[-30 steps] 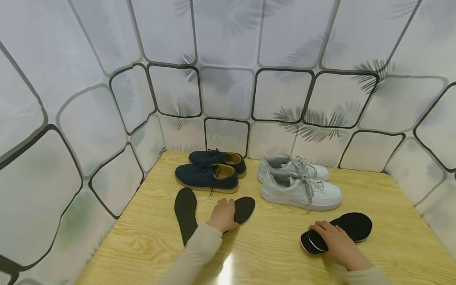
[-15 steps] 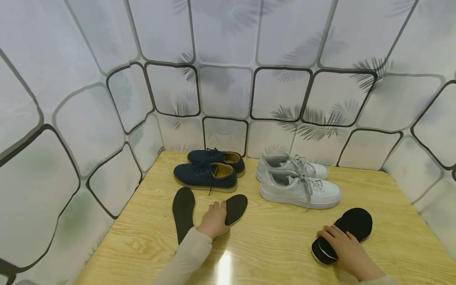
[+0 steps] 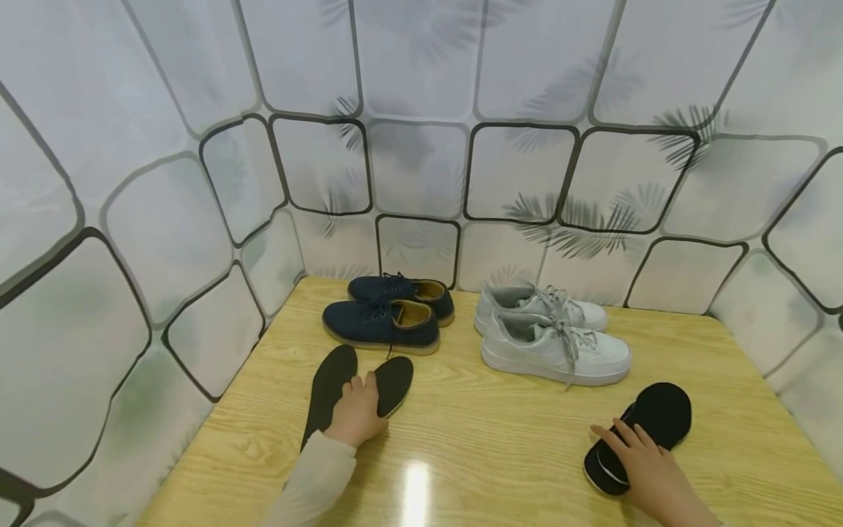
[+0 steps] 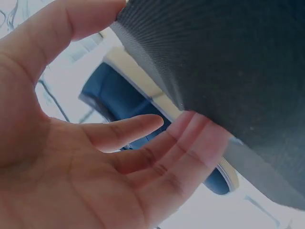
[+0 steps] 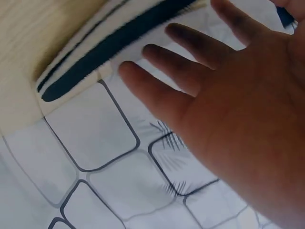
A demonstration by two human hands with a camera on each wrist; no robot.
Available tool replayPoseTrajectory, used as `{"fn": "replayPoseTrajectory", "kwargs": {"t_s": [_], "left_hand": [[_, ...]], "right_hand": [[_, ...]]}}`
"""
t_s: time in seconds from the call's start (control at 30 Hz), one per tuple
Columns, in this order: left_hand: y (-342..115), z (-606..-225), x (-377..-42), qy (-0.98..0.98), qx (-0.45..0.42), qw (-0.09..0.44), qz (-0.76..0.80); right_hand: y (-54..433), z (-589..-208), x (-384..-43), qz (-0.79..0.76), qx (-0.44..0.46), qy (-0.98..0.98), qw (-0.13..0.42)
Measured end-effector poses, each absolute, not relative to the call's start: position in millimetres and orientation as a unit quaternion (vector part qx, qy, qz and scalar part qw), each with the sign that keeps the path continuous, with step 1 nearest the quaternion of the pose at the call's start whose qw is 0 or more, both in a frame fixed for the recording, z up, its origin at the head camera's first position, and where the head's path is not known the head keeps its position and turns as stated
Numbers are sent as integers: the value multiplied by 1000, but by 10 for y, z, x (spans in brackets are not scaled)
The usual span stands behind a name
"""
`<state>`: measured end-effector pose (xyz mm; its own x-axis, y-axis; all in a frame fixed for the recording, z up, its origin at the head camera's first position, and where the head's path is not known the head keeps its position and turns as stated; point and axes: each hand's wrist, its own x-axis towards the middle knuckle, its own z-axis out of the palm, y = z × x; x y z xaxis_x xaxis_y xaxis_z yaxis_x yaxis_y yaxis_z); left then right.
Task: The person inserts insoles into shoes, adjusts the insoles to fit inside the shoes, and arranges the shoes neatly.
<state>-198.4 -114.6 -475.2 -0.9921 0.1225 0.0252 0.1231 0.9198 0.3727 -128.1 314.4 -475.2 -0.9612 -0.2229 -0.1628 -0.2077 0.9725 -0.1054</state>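
My left hand [image 3: 358,415] grips a dark grey insole [image 3: 395,382] across its width. In the left wrist view, the thumb tip is on one edge of this insole [image 4: 228,62] and the fingertips are on the other. Its mate, another dark insole [image 3: 336,369], lies on the table just to the left, partly behind the hand. At the right, my right hand [image 3: 648,465] is over two stacked black insoles [image 3: 664,413], its fingers spread. The right wrist view shows straight fingers apart from the insoles' layered edges [image 5: 119,38].
Behind the left hand stands a pair of navy lace-up shoes [image 3: 375,326] with tan linings. A pair of white sneakers [image 3: 560,355] stands at the back, right of centre. The wooden table [image 3: 487,454] meets a patterned curtain [image 3: 421,168] at the back and sides.
My left hand has moved left with its insole, closer to the other grey one. The right-hand black insoles have shifted slightly right and turned, and my right hand's fingers have loosened from them.
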Motion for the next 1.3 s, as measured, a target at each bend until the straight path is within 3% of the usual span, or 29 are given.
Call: {"fn": "replayPoseTrajectory", "kwargs": {"t_s": [0.2,0.43,0.77,0.93,1.13,1.3], "left_hand": [[-1373,-4679,-1921,-979,-11,1,-202],[-1600,-4639,-1919,-974,34,21,-223],[-1640,-4688,-1971,-982,41,-3,-183],[-1477,-4479,-2043,-987,2,43,-155],[-1065,-4281,-2444,-971,-78,111,-199],[-698,-4311,-2795,-962,-90,68,-249]], "right_hand": [[3039,-4557,-1194,-67,-91,994,6],[2901,-4441,-1209,-95,-107,989,-43],[2692,-4520,-1259,-107,-121,987,-19],[2642,-4550,-1253,-111,-118,987,-9],[2592,-4552,-1261,-128,-125,983,-46],[2504,-4554,-1267,-146,-127,980,-53]]}}
